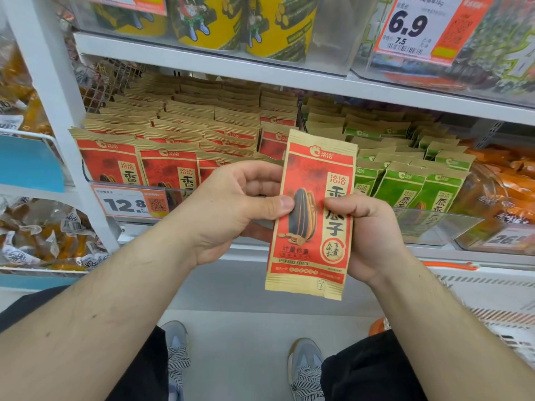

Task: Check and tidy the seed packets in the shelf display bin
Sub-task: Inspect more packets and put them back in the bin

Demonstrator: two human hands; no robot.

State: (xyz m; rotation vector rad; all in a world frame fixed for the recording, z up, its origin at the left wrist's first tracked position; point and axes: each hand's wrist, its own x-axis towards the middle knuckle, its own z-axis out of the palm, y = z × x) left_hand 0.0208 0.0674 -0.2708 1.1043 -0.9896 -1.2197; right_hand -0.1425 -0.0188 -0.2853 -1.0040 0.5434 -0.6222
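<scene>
I hold one red and tan seed packet (pixel 314 227) upright in front of the shelf, its printed face toward me. My left hand (pixel 231 206) pinches its left edge with the thumb on the front. My right hand (pixel 367 230) grips its right edge, thumb on the front too. Behind it, rows of matching red packets (pixel 162 157) stand in the clear display bin (pixel 173 195) on the left. Green packets (pixel 411 180) fill the bin section to the right.
A price tag reading 12.8 (pixel 127 202) hangs on the bin front. Yellow tubs (pixel 243 21) stand on the shelf above, beside a 6.9 tag (pixel 414 24). Orange snack bags (pixel 503 186) lie at right, wrapped snacks (pixel 43 238) at left. A white basket (pixel 498 308) sits low right.
</scene>
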